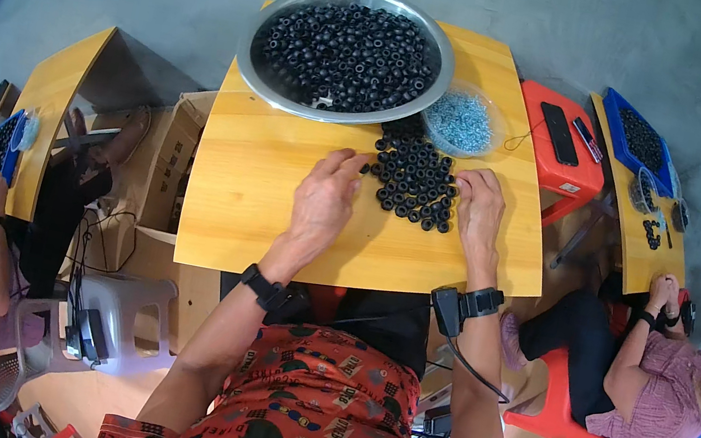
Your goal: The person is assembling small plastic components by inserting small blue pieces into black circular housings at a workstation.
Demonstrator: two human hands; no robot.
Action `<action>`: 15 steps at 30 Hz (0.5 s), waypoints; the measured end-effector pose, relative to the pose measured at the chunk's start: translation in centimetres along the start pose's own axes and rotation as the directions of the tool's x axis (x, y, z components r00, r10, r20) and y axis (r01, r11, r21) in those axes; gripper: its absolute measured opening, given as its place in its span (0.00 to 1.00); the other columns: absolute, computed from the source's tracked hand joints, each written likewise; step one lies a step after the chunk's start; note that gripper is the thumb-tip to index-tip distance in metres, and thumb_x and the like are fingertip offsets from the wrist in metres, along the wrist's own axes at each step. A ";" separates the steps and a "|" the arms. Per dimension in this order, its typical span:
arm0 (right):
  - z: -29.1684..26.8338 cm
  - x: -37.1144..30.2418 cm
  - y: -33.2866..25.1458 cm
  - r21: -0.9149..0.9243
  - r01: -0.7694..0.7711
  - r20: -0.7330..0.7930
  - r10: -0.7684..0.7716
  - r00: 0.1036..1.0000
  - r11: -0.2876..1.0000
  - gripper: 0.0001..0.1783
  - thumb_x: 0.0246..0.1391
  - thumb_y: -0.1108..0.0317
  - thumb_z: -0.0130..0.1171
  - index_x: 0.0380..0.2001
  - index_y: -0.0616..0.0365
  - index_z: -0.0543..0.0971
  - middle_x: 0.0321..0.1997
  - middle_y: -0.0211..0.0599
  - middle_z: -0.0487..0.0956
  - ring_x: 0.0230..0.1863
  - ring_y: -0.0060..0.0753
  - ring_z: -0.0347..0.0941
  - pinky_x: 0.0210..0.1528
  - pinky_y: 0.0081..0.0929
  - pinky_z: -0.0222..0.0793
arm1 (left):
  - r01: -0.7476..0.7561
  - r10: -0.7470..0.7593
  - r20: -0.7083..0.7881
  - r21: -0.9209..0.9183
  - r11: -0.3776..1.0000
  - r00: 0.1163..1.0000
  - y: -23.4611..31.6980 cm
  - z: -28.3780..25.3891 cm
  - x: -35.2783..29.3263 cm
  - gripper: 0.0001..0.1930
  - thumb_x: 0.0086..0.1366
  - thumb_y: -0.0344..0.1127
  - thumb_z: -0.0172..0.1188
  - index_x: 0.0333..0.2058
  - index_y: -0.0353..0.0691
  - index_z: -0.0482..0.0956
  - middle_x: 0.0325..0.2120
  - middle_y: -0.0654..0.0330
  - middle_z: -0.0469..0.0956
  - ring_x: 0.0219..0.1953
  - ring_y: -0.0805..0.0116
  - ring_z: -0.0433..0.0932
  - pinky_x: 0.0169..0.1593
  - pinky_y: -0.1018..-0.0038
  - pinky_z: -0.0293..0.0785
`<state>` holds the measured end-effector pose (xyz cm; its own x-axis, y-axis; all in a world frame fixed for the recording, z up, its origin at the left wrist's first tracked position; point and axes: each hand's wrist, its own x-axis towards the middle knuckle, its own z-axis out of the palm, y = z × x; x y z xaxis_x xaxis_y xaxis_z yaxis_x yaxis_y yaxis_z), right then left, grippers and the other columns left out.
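Head view: at nine o'clock from the rings [414,176], spread on the table [250,201], the left hand [323,200] is bent, tips at one dark ring [365,168]; whether pinched, cannot be told. The rings look light, stiff, perhaps slick and prone to roll, hardly fragile; best held by the outer wall, thumb against finger. At three o'clock the right hand [478,212] curls beside them, its grip equally unclear. Around, the bowl [283,98] at eleven o'clock and the tub [497,132] at one would block reaching farther off; at two, beyond the table, a stool [544,97] bears a phone [559,134].
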<state>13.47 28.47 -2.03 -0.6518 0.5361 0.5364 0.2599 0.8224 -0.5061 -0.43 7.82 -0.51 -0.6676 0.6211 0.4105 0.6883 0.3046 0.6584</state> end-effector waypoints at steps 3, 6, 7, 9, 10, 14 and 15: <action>-0.4 -0.9 -0.2 -0.055 -0.033 0.022 0.034 0.999 0.998 0.04 0.51 0.77 0.56 0.32 0.63 0.78 0.33 0.44 0.75 0.38 0.49 0.72 0.41 0.38 0.68 | -0.129 0.129 0.003 0.118 0.985 0.992 0.1 1.1 0.1 0.18 0.54 0.22 0.58 0.46 0.38 0.78 0.41 0.55 0.79 0.42 0.51 0.75 0.43 0.64 0.75; -1.0 -2.0 -1.1 -0.002 -0.093 -0.037 0.093 0.995 0.996 0.04 0.51 0.78 0.55 0.31 0.63 0.77 0.32 0.45 0.75 0.36 0.49 0.73 0.39 0.36 0.68 | -0.129 0.123 0.050 0.163 0.978 0.991 -0.5 1.6 -0.3 0.17 0.53 0.21 0.57 0.43 0.38 0.80 0.38 0.53 0.79 0.42 0.52 0.75 0.44 0.64 0.75; -1.4 -2.3 -1.5 0.064 -0.150 -0.032 0.152 0.988 0.987 0.04 0.52 0.78 0.56 0.33 0.63 0.77 0.32 0.42 0.76 0.35 0.43 0.74 0.38 0.32 0.69 | -0.118 0.108 0.068 0.171 0.978 0.992 -0.8 1.5 -0.4 0.17 0.52 0.21 0.57 0.42 0.38 0.80 0.38 0.53 0.79 0.40 0.52 0.75 0.43 0.64 0.75; -2.1 -2.9 -2.8 0.128 -0.209 -0.030 0.214 0.976 0.970 0.05 0.53 0.78 0.56 0.35 0.63 0.78 0.32 0.39 0.77 0.34 0.38 0.75 0.37 0.28 0.70 | -0.108 0.104 0.038 0.133 0.985 0.994 -1.0 1.3 -1.0 0.15 0.53 0.21 0.58 0.41 0.36 0.80 0.36 0.53 0.79 0.38 0.54 0.76 0.43 0.66 0.76; -2.1 -3.3 -4.0 0.418 -0.378 0.062 0.389 0.919 0.826 0.07 0.54 0.77 0.57 0.37 0.63 0.79 0.32 0.34 0.77 0.35 0.31 0.75 0.37 0.24 0.70 | -0.094 0.093 0.010 0.089 0.992 0.996 -1.0 1.0 -1.3 0.14 0.53 0.20 0.58 0.40 0.35 0.81 0.34 0.54 0.78 0.36 0.57 0.77 0.42 0.69 0.76; -1.8 -5.0 -7.2 0.718 -0.543 0.393 0.390 0.833 0.436 0.10 0.57 0.75 0.58 0.42 0.62 0.81 0.34 0.26 0.78 0.36 0.18 0.74 0.40 0.15 0.70 | 0.164 -0.145 0.077 -0.427 0.889 0.986 -1.1 -1.2 -2.5 0.11 0.56 0.20 0.60 0.39 0.32 0.81 0.33 0.57 0.79 0.34 0.66 0.78 0.41 0.75 0.76; -1.4 -5.2 -7.9 0.717 -0.545 0.396 0.390 0.832 0.435 0.10 0.57 0.75 0.58 0.42 0.62 0.81 0.34 0.26 0.78 0.36 0.18 0.74 0.40 0.15 0.70 | 0.329 -0.276 0.188 -0.663 0.673 0.943 -1.3 -1.7 -2.7 0.11 0.58 0.21 0.60 0.40 0.32 0.80 0.33 0.58 0.80 0.34 0.68 0.78 0.41 0.77 0.76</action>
<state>15.75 19.44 0.15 -0.7227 0.6909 -0.0186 -0.0424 -0.0712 -0.9966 0.02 4.56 -1.38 -0.7657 0.6372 0.0870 0.0554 -0.0694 0.9960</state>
